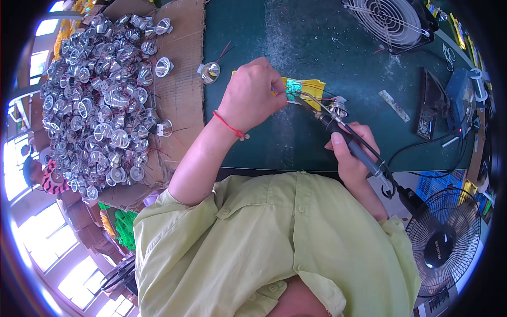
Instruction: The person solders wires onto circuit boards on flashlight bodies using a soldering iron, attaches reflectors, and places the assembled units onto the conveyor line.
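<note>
My right hand [355, 153] is wrapped round a soldering iron [353, 145] with a thin metal tube fixed alongside it. Its tip reaches a small green circuit board [293, 91] lying on a yellow piece [316, 90]. Just left of the board, my left hand [254, 92] has its fingers pinched together over the yellow piece's left part; whatever they hold is hidden. Thin dark and red wires run rightward from the board toward a silver reflector cup [338, 107]. Beyond my left hand, another reflector cup [210, 73] with wires lies on the green tabletop [253, 145].
A cardboard box [182, 63] heaped with silver reflector cups [105, 95] stands at left. At far right are a guarded fan [388, 21], a metal strip [394, 105], a black tray [430, 105] and a blue box [459, 98] with cables. A black fan [443, 243] stands near my right elbow.
</note>
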### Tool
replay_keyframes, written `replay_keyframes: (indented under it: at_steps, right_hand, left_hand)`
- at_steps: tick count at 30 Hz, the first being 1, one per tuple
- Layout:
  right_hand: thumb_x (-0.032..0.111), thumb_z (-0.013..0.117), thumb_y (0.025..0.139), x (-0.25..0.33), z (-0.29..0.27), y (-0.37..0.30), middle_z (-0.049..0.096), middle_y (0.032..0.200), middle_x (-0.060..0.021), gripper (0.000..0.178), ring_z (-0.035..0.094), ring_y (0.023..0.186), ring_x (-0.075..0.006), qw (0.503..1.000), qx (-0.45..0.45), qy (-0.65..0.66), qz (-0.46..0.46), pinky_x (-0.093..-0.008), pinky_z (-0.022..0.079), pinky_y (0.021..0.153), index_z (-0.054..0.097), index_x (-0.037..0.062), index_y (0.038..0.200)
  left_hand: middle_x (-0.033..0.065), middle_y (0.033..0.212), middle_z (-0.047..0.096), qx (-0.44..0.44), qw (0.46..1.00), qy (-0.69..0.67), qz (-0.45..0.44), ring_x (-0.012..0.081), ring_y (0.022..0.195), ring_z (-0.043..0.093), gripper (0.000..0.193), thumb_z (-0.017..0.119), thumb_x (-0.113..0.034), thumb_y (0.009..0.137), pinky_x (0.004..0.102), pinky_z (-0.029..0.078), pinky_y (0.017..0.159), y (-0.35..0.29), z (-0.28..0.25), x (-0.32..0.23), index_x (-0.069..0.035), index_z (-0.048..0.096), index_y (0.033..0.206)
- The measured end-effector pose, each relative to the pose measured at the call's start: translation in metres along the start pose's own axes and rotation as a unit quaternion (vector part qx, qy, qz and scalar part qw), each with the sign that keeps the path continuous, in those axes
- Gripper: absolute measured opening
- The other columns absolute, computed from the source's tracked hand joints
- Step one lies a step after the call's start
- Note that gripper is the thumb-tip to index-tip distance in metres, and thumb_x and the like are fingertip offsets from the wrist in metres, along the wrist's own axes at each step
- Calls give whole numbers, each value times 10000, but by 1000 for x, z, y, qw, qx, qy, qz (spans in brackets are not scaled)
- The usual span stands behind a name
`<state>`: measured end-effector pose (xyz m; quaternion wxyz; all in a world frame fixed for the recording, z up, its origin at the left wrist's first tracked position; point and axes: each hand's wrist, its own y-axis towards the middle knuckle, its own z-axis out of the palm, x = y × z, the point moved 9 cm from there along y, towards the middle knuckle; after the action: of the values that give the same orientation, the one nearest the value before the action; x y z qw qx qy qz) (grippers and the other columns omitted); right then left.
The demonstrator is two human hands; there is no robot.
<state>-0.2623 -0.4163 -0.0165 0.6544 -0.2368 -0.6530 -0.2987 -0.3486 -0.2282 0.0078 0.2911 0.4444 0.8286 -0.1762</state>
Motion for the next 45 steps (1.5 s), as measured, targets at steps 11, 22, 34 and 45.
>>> replay_keyframes:
  at_steps: [11,22,34,45]
  right_hand:
    - [41,617,805,-1,-23,-1,567,828,-125,190,609,611,-146,998,-55,38,-1,-241,511,547,513,-38,943]
    - [34,592,818,9,-53,18,579,772,-125,196,602,582,-151,994,-99,14,-47,-239,505,542,492,-41,969]
    - [17,585,813,-24,-47,28,569,808,-126,189,597,578,-142,992,-125,9,32,-235,489,527,488,-43,964]
    - [13,586,803,-17,-32,38,582,767,-117,211,571,604,-133,996,-19,-84,-5,-243,446,533,475,-9,981]
  left_hand:
    - [101,746,566,14,1000,3,-6,223,644,587,87,689,-58,619,290,481,613,3,0,-1,0,645,667]
    - [87,923,582,-7,983,36,181,239,796,590,383,714,-87,619,314,477,726,-2,-44,-19,-71,631,993]
    - [139,787,644,-22,981,184,-57,270,760,634,493,723,-423,606,338,497,740,164,-75,57,-37,668,909]
    - [67,697,636,-144,964,28,-220,135,599,609,315,654,-309,765,264,493,577,272,-132,169,-14,649,875]
